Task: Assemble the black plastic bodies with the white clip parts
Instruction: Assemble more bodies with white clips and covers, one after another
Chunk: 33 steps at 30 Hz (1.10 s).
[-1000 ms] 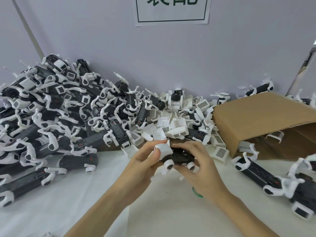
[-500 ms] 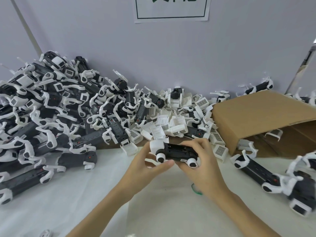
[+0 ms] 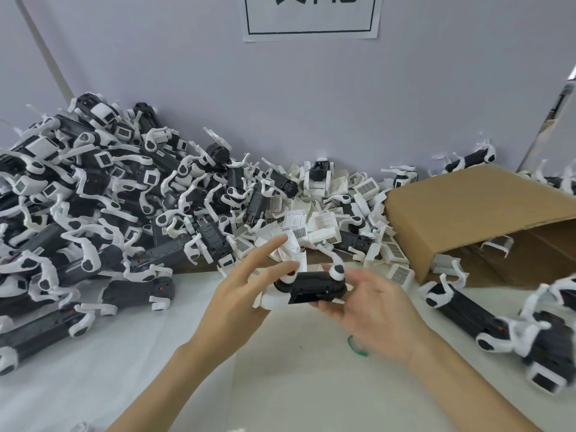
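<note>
Between my hands, above the white table, I hold one black plastic body (image 3: 313, 288) with white leg parts and a white clip part (image 3: 274, 299) at its left end. My right hand (image 3: 377, 310) holds the body from below and at its right end, fingers under it and thumb near the top. My left hand (image 3: 246, 294) is at the body's left end with its fingers spread and nearly straight, the index finger pointing up over the loose white clip parts (image 3: 314, 224). Motion blurs both hands.
A large heap of assembled black-and-white units (image 3: 93, 213) fills the left and back. A tipped cardboard box (image 3: 467, 219) lies at the right, with several assembled units (image 3: 461, 307) in front of it. A small green ring (image 3: 358, 350) lies on the white table (image 3: 296, 385).
The body has tipped and sunk slightly toward my right palm. My left hand has let go of its grip and spread its fingers; my right fingers have loosened.
</note>
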{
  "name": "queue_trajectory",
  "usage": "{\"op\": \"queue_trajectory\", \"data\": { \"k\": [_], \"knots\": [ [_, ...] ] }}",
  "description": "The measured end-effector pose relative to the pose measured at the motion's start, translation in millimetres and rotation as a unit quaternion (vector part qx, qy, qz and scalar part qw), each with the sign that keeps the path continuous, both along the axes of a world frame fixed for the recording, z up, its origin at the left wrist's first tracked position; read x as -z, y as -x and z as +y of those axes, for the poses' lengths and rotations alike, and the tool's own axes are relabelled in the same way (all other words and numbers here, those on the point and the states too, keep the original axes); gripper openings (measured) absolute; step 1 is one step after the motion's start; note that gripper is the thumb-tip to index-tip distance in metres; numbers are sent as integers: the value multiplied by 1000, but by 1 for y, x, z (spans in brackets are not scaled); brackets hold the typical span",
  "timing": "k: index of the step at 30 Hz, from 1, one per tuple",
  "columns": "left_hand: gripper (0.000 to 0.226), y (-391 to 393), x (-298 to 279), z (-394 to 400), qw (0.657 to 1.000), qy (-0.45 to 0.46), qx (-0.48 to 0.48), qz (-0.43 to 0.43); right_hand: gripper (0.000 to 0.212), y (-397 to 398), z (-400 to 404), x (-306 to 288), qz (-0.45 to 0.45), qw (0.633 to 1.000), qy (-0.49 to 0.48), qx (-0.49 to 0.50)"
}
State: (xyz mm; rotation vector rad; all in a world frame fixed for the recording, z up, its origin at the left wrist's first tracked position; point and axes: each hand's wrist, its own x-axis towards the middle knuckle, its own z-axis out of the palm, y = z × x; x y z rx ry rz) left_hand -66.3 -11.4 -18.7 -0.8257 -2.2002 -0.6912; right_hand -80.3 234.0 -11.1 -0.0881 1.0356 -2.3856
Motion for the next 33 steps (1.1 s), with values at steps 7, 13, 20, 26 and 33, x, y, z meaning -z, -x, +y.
{"op": "queue_trajectory", "data": {
  "k": [7, 13, 20, 26, 33],
  "knots": [
    [122, -2, 4, 6, 966, -84, -20, -244, 31, 3, -1, 9, 83, 995, -8, 61],
    [83, -9, -6, 16, 847, -304, 6, -437, 64, 3, 4, 6, 128, 989, -35, 64],
    [45, -11, 4, 14, 826, -364, 27, -429, 71, -3, -3, 5, 198, 971, -119, 68],
    [50, -7, 2, 13, 853, -348, 12, -389, 63, 0, -1, 3, 190, 974, -100, 68],
    [88, -14, 9, 21, 991, 8, -55, -122, 43, 3, -3, 6, 176, 950, -200, 162]
  ]
}}
